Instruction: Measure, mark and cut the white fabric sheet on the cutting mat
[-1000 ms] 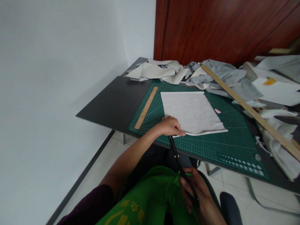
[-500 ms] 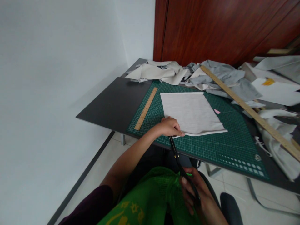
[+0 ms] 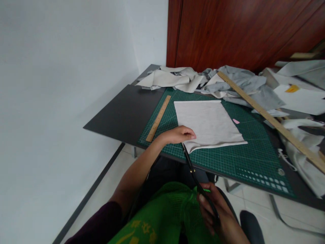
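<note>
A whitish piece of cloth (image 3: 207, 122) with narrow folded bands along its far and near edges lies on a green cutting mat (image 3: 215, 162). At its near left corner is my left hand (image 3: 180, 134), fingers closed together on the cloth; the exact grip under the fingers is hidden. My right hand (image 3: 219, 210), low in front of my body, holds black scissors (image 3: 193, 174) by the handles. The scissor blades point away from me, their tips just below my left hand at the cloth's corner. That corner is wrinkled and hangs slightly toward me.
A short wooden ruler (image 3: 158, 118) lies left of the cloth, a small pink piece (image 3: 236, 121) right of it. Crumpled fabric (image 3: 175, 79) lines the back of the dark table (image 3: 116, 112). A long wooden ruler (image 3: 266, 117) slants across cloth scraps at right.
My left hand has shifted slightly up and left off the near hem. The cloth's near left corner now shows, wrinkled and drooping. The scissors have barely moved.
</note>
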`<state>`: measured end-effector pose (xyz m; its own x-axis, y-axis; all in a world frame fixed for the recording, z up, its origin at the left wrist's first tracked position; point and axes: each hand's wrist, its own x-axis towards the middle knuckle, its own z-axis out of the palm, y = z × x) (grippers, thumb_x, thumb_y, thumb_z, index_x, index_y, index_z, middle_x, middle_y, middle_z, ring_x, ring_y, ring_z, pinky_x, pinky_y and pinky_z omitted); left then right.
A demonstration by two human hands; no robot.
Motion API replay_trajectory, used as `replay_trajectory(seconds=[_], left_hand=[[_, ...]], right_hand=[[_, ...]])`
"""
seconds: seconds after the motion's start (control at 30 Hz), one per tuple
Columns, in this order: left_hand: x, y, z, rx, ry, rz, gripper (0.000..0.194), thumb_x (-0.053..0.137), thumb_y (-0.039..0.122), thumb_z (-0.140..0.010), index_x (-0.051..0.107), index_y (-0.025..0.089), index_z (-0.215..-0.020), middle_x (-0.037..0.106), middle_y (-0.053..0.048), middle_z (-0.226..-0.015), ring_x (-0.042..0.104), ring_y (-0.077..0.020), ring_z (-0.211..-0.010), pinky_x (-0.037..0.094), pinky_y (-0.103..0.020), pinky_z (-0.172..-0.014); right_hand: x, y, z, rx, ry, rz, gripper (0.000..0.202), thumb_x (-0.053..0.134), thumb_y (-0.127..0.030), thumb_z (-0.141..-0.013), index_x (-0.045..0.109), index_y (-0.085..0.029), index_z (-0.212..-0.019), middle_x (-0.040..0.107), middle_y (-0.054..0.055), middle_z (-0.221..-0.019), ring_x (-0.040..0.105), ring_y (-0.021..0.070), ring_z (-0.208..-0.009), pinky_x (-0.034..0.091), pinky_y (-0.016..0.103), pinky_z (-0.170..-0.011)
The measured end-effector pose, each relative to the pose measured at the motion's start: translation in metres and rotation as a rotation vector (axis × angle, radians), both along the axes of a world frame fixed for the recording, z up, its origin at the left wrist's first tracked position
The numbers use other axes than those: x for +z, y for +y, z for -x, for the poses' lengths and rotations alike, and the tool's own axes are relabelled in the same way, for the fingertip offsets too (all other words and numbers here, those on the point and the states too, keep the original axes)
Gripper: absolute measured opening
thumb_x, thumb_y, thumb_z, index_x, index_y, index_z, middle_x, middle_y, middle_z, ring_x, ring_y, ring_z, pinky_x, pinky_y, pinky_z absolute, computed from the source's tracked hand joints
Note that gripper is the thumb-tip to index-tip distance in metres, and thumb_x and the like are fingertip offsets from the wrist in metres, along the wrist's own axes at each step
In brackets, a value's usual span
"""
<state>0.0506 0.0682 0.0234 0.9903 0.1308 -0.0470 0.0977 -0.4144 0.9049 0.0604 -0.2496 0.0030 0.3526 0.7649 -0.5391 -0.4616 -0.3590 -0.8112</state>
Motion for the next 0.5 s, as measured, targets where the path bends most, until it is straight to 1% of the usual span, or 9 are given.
replay_trajectory(seconds=[0.07, 0.17, 0.23, 0.27, 0.33, 0.4, 0.47, 0.5], left_hand=[[0.002, 0.001, 0.001, 0.01, -0.008, 0.045, 0.015, 0.061, 0.019, -0.098, 0.074, 0.014, -0.102, 0.077, -0.005, -0.104, 0.067, -0.0154, -0.098, 0.048, -0.028, -0.09], [0.0, 0.004, 0.002, 0.043, -0.029, 0.12, 0.014, 0.061, 0.018, -0.098, 0.074, 0.014, -0.102, 0.077, -0.005, -0.103, 0.067, -0.0145, -0.098, 0.048, -0.028, -0.093], [-0.003, 0.007, 0.002, 0.115, -0.053, 0.128, 0.014, 0.06, 0.017, -0.097, 0.073, 0.013, -0.102, 0.076, -0.005, -0.098, 0.068, -0.0144, -0.092, 0.05, -0.029, -0.088], [-0.005, 0.008, 0.003, 0.168, -0.073, 0.101, 0.014, 0.061, 0.017, -0.097, 0.073, 0.012, -0.102, 0.075, -0.005, -0.096, 0.067, -0.0145, -0.088, 0.05, -0.029, -0.085], [-0.008, 0.012, 0.006, 0.276, -0.136, -0.033, 0.014, 0.063, 0.016, -0.095, 0.073, 0.013, -0.103, 0.074, -0.005, -0.096, 0.066, -0.0152, -0.086, 0.051, -0.03, -0.084], [-0.01, 0.013, 0.01, 0.32, -0.218, -0.252, 0.015, 0.067, 0.014, -0.091, 0.075, 0.016, -0.104, 0.073, -0.006, -0.106, 0.065, -0.0179, -0.098, 0.049, -0.034, -0.094], [-0.01, 0.013, 0.015, 0.272, -0.249, -0.468, 0.018, 0.071, 0.014, -0.088, 0.076, 0.02, -0.104, 0.07, -0.007, -0.123, 0.059, -0.0221, -0.117, 0.042, -0.039, -0.107], [-0.01, 0.012, 0.017, 0.232, -0.236, -0.551, 0.022, 0.072, 0.015, -0.088, 0.076, 0.022, -0.108, 0.068, -0.006, -0.131, 0.055, -0.0239, -0.124, 0.038, -0.041, -0.11]], right_hand=[[0.004, 0.001, 0.002, 0.002, -0.004, 0.012, 0.059, 0.08, -0.067, -0.079, 0.056, -0.027, -0.116, 0.041, -0.011, -0.062, 0.035, 0.0078, -0.046, 0.031, 0.018, -0.036], [0.013, 0.003, 0.007, -0.04, 0.005, 0.048, 0.058, 0.08, -0.067, -0.077, 0.057, -0.028, -0.113, 0.038, -0.011, -0.059, 0.033, 0.0073, -0.046, 0.028, 0.017, -0.038], [0.018, 0.004, 0.011, -0.065, 0.024, 0.073, 0.057, 0.08, -0.068, -0.077, 0.057, -0.028, -0.111, 0.038, -0.011, -0.058, 0.032, 0.0069, -0.045, 0.025, 0.018, -0.04], [0.02, 0.005, 0.012, -0.068, 0.031, 0.08, 0.058, 0.08, -0.068, -0.076, 0.057, -0.028, -0.11, 0.039, -0.011, -0.058, 0.033, 0.007, -0.045, 0.025, 0.018, -0.04], [0.022, 0.004, 0.013, -0.07, 0.019, 0.088, 0.058, 0.08, -0.069, -0.076, 0.057, -0.029, -0.11, 0.04, -0.011, -0.059, 0.034, 0.0073, -0.046, 0.026, 0.018, -0.04], [0.022, 0.004, 0.014, -0.065, -0.001, 0.099, 0.057, 0.079, -0.069, -0.077, 0.056, -0.029, -0.111, 0.039, -0.011, -0.059, 0.033, 0.0069, -0.046, 0.026, 0.018, -0.04], [0.022, 0.003, 0.014, -0.06, -0.006, 0.106, 0.057, 0.079, -0.07, -0.077, 0.056, -0.029, -0.111, 0.038, -0.011, -0.059, 0.031, 0.0061, -0.045, 0.024, 0.017, -0.04], [0.022, 0.003, 0.015, -0.06, -0.002, 0.11, 0.058, 0.079, -0.07, -0.077, 0.056, -0.029, -0.11, 0.038, -0.011, -0.059, 0.03, 0.0059, -0.046, 0.024, 0.017, -0.04]])
